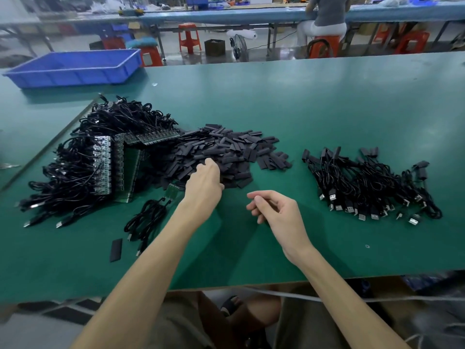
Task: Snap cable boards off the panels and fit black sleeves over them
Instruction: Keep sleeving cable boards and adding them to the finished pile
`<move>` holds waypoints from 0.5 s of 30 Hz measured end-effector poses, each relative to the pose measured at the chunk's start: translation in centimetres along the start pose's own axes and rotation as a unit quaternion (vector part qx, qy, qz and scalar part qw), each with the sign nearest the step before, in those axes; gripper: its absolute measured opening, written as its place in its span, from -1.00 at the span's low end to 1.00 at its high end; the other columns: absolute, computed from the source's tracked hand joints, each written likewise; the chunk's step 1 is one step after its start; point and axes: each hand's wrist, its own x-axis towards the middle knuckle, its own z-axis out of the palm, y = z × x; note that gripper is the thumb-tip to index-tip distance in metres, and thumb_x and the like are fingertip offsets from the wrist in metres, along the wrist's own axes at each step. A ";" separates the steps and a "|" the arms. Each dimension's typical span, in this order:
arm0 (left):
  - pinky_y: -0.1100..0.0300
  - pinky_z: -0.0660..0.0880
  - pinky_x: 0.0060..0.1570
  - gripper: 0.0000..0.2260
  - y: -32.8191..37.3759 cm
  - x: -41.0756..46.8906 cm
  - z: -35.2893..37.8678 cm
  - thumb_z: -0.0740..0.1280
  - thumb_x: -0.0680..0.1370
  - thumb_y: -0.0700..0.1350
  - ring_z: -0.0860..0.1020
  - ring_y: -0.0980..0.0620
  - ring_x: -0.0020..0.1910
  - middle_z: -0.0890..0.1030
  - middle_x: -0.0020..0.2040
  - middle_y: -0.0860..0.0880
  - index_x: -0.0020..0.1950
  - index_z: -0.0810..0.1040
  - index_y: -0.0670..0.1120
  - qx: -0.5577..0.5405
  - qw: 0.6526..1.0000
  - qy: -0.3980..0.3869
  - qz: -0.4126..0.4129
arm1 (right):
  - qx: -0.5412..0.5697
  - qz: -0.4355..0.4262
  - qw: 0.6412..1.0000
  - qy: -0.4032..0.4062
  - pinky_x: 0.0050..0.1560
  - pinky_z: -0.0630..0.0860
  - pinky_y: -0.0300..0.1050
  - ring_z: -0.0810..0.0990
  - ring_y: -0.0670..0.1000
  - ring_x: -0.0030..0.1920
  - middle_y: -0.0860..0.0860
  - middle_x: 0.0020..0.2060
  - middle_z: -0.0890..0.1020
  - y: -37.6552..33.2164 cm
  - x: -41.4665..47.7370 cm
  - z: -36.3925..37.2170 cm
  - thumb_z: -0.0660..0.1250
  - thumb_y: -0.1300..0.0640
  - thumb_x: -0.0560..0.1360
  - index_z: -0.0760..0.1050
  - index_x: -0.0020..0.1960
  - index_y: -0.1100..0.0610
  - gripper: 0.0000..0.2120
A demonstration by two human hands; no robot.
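A heap of flat black sleeves point(231, 152) lies mid-table. To its left stand green board panels point(114, 165) buried in black cables point(75, 172). My left hand point(205, 183) reaches into the near edge of the sleeve heap, fingers curled down among the sleeves; what they grip is hidden. My right hand point(271, 210) hovers above the mat, fingers loosely curled, holding nothing. A snapped-off small board point(172, 191) with its coiled cable point(146, 220) lies just left of my left wrist. One stray sleeve point(116, 250) lies near the front.
A pile of sleeved cables with USB plugs point(372, 190) lies at the right. A blue plastic bin point(73, 68) sits at the far left on the green mat point(314, 109). Beyond the table, a person sits on an orange stool point(324, 44).
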 end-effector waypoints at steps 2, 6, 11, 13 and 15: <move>-0.01 0.38 -0.11 -0.70 0.0 -0.4 -0.5 0.43 0.59 -0.19 0.56 -0.31 0.06 0.53 0.15 -0.26 0.16 0.34 -0.20 -0.019 1.000 0.023 0.004 | 0.003 0.002 1.000 0.001 -0.19 0.56 -0.22 0.63 -0.09 -0.21 0.04 -0.18 0.74 0.0 0.0 -0.1 0.31 0.28 0.65 0.68 0.07 0.11 -0.81; -0.11 0.55 -0.09 -0.86 -0.8 -0.3 -1.3 0.38 0.59 -0.30 0.60 -0.14 -0.14 0.57 0.02 -0.20 0.06 0.42 -0.21 -0.059 0.996 0.060 0.009 | 0.006 0.003 1.000 -0.001 -0.18 0.56 -0.22 0.63 -0.09 -0.20 0.04 -0.18 0.73 0.1 0.0 -0.2 0.31 0.28 0.65 0.68 0.06 0.10 -0.81; -0.10 0.65 -0.10 -0.90 -1.8 -0.1 -1.9 0.45 0.53 -0.27 0.68 -0.17 -0.23 0.65 -0.11 -0.17 0.01 0.58 -0.18 -0.174 0.982 0.068 0.014 | -0.001 0.001 1.000 -0.002 -0.17 0.56 -0.22 0.64 -0.09 -0.21 0.02 -0.17 0.74 0.2 0.1 -0.1 0.33 0.27 0.64 0.68 0.07 0.08 -0.82; -0.01 0.68 -0.20 -0.92 -1.4 -0.7 -2.1 0.49 0.50 -0.28 0.70 -0.13 -0.31 0.69 -0.23 -0.14 -0.08 0.64 -0.15 -0.289 0.957 0.018 0.026 | -0.005 0.000 1.000 -0.002 -0.16 0.56 -0.23 0.64 -0.10 -0.21 0.00 -0.15 0.74 0.3 0.1 -0.1 0.36 0.23 0.63 0.68 0.08 0.04 -0.84; 0.06 0.68 -0.25 -0.93 -0.8 -1.4 -1.9 0.54 0.48 -0.26 0.71 -0.15 -0.28 0.70 -0.27 -0.15 -0.11 0.69 -0.14 -0.388 0.918 -0.060 0.049 | -0.009 -0.001 1.000 -0.008 -0.17 0.57 -0.24 0.67 -0.09 -0.17 -0.04 -0.11 0.75 0.3 0.2 0.0 0.39 0.17 0.61 0.66 0.10 0.00 -0.87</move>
